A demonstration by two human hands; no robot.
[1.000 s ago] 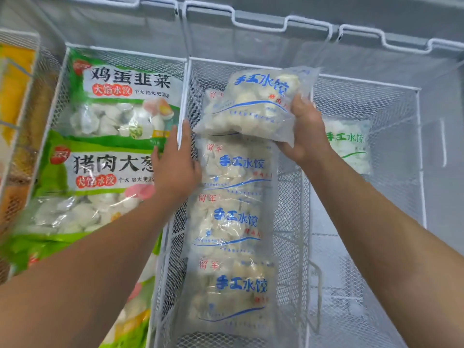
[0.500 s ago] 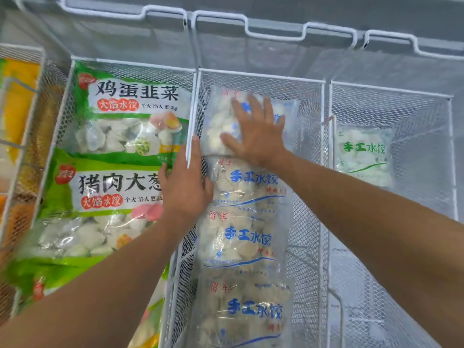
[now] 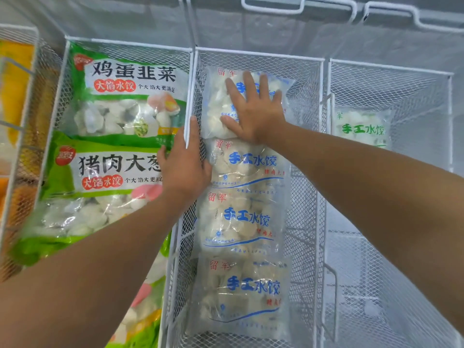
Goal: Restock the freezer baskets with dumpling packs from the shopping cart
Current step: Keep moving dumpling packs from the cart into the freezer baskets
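Dumpling pack (image 3: 218,106) half hidden under flat right hand (image 3: 253,111); left hand (image 3: 184,164) flat on basket rim (image 3: 188,96).

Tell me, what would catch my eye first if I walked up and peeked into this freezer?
Probably the two big green dumpling bags filling the left wire basket, bright against all the white mesh. Next, the row of clear blue-lettered packs in the middle basket, where the right hand presses flat on the farthest pack while the left hand rests on the rim between baskets. One lone green-lettered pack sits in the right basket.
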